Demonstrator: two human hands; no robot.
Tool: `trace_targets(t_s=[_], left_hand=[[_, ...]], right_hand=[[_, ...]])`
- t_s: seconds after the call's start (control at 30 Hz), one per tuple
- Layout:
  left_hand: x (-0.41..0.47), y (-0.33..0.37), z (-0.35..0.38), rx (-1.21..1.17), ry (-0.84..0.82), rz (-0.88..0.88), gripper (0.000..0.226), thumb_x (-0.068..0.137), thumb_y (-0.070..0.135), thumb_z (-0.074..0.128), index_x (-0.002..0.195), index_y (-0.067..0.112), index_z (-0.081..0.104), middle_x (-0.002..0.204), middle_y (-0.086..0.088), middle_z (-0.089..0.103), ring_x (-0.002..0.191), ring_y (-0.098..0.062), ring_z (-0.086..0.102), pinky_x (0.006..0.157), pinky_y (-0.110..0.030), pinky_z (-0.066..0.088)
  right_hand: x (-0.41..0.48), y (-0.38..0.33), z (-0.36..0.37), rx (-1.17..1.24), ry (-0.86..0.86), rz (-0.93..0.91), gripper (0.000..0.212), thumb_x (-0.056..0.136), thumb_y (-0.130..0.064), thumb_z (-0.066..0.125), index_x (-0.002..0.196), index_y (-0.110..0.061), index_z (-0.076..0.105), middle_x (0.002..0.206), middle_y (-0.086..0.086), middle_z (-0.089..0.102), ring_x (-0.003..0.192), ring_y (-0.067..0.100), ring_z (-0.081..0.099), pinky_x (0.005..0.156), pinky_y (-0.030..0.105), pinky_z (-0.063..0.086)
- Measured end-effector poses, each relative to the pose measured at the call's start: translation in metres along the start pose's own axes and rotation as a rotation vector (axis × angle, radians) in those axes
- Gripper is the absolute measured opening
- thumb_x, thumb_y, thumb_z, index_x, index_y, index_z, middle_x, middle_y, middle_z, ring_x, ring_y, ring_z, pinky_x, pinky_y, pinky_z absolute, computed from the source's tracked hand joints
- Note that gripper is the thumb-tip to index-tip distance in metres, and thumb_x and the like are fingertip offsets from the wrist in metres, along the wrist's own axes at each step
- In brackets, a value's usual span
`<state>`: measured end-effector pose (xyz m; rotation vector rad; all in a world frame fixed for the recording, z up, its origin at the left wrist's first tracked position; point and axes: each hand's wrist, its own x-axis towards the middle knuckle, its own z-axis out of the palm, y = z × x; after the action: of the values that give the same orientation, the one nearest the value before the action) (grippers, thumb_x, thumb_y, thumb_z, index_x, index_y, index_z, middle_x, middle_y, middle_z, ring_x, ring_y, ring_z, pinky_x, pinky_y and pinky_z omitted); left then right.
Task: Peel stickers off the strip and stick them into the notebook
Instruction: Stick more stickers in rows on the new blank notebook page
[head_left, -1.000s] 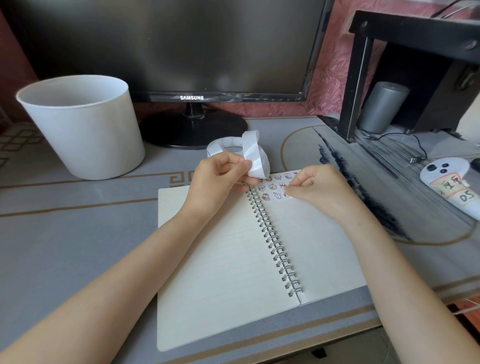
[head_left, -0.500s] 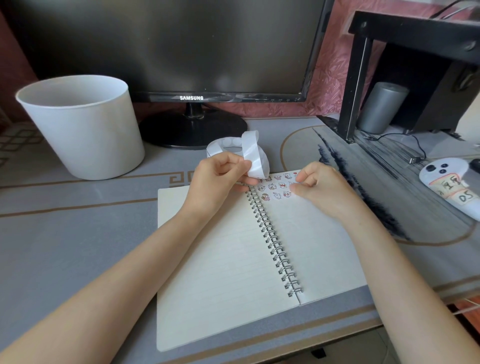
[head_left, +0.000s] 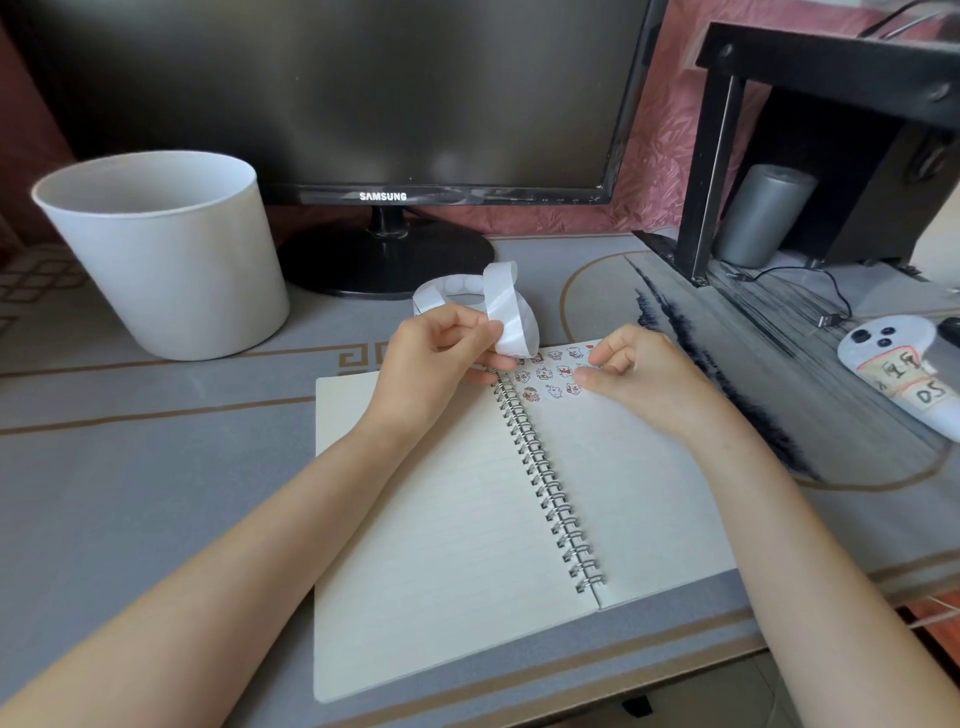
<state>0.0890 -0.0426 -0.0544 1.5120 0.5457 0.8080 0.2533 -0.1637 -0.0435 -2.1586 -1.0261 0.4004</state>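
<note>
Our left hand (head_left: 441, 364) pinches the strip (head_left: 506, 317) just above the spiral of the open notebook (head_left: 441, 519) on the worktop (head_left: 156, 467); it looks like light, floppy, slick backing that curls, so we grip near the peel point. The stickers (head_left: 550, 376) atop the right page look thin and tacky: take them by a corner. Our right hand (head_left: 644, 384) has curled fingers, tips on that cluster; we can't tell if it holds one.

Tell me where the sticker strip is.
Head view, centre: the sticker strip curls up from the left hand, above the top edge of the notebook, in front of the monitor stand.
</note>
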Motion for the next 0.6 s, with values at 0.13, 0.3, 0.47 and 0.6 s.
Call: trace_targets(t_s=[0.13, 0.3, 0.47, 0.6], left_hand=[[0.0, 0.0, 0.0, 0.007, -0.003, 0.006, 0.013, 0.094, 0.012, 0.057, 0.091, 0.0, 0.061, 0.083, -0.014, 0.072, 0.076, -0.019, 0.072, 0.069, -0.029, 0.058], [0.0, 0.0, 0.0, -0.002, -0.006, 0.005, 0.011, 0.094, 0.012, 0.057, 0.089, 0.002, 0.06, 0.081, -0.013, 0.072, 0.076, -0.02, 0.072, 0.067, -0.03, 0.057], [0.0, 0.0, 0.0, -0.015, -0.007, 0.014, 0.015, 0.095, 0.013, 0.056, 0.094, -0.001, 0.059, 0.082, -0.013, 0.072, 0.075, -0.021, 0.072, 0.068, -0.034, 0.057], [0.0, 0.0, 0.0, -0.009, -0.007, 0.025, 0.017, 0.095, 0.014, 0.056, 0.095, -0.002, 0.059, 0.079, -0.011, 0.07, 0.076, -0.022, 0.072, 0.064, -0.03, 0.057]], right_hand=[[-0.001, -0.001, -0.001, 0.019, -0.041, 0.003, 0.037, 0.07, -0.03, 0.082, 0.095, -0.017, 0.057, 0.076, -0.005, 0.055, 0.068, 0.01, 0.052, 0.061, 0.026, 0.039], [0.002, 0.002, -0.003, 0.062, -0.036, 0.009, 0.021, 0.081, -0.018, 0.073, 0.096, -0.016, 0.058, 0.078, -0.004, 0.056, 0.065, 0.006, 0.05, 0.056, 0.023, 0.034], [-0.004, -0.012, 0.0, 0.199, 0.09, -0.183, 0.01, 0.087, -0.032, 0.064, 0.08, -0.025, 0.061, 0.079, -0.003, 0.066, 0.061, 0.009, 0.055, 0.069, 0.03, 0.047], [-0.012, -0.028, 0.009, 0.263, 0.085, -0.387, 0.008, 0.08, -0.025, 0.073, 0.08, -0.027, 0.066, 0.075, -0.013, 0.065, 0.065, 0.005, 0.053, 0.065, 0.016, 0.04]])
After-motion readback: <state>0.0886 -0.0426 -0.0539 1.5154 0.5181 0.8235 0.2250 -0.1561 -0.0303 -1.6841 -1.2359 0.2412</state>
